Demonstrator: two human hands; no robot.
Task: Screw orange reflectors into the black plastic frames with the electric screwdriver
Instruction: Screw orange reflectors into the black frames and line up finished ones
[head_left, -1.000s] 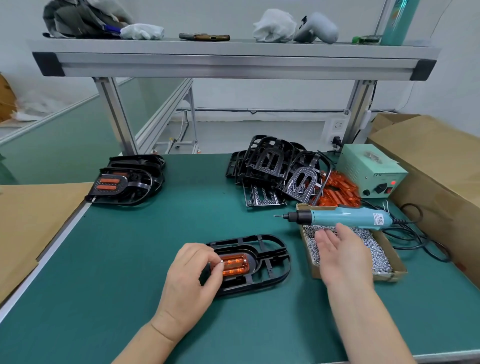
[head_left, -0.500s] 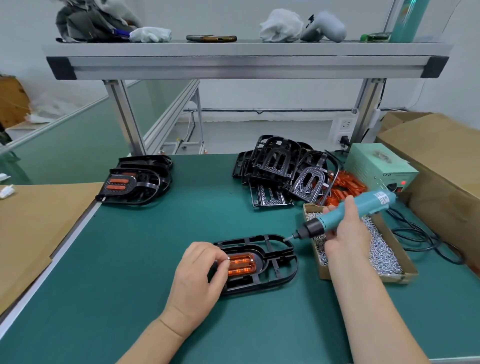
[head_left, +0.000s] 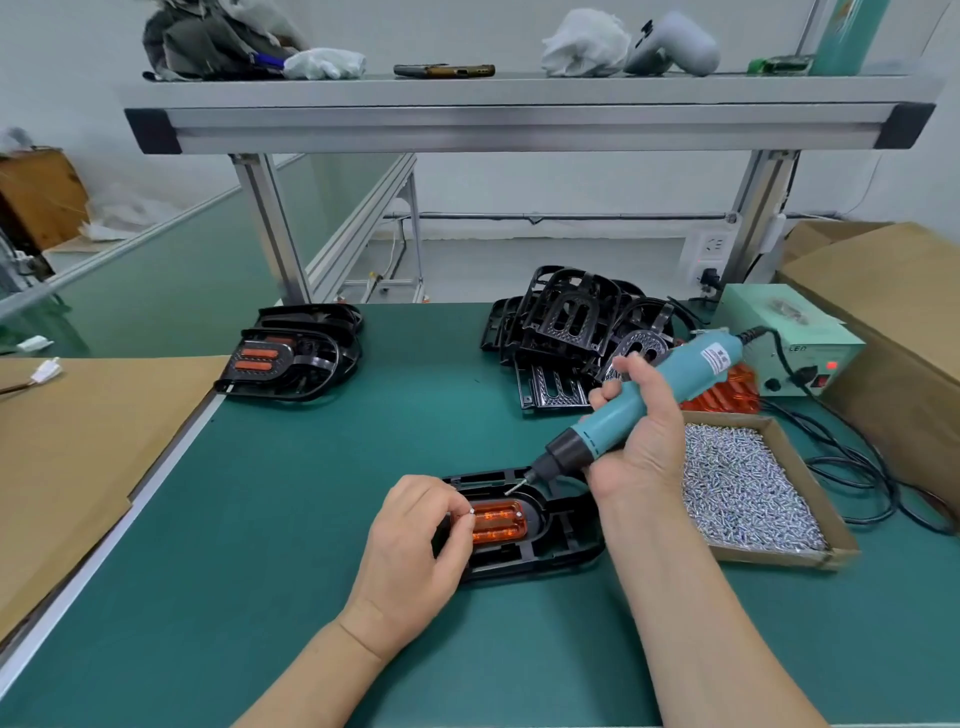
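Reflector (head_left: 501, 526) seated in centre of frame (head_left: 566, 540); left hand (head_left: 415, 551) on frame's left end, fingertips (head_left: 460, 503) pinching screw (head_left: 471, 511) at reflector's left edge, likely steadying it for bit; right hand (head_left: 644, 441) wrapped round screwdriver (head_left: 696, 361), tip slanted just over frame's far rim; screw box (head_left: 810, 556) right of frame, handy.

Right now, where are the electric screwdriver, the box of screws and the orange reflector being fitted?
electric screwdriver (head_left: 691, 366): head view, teal barrel near the label.
box of screws (head_left: 789, 557): head view, cardboard front wall.
orange reflector (head_left: 501, 525): head view, ribbed middle.
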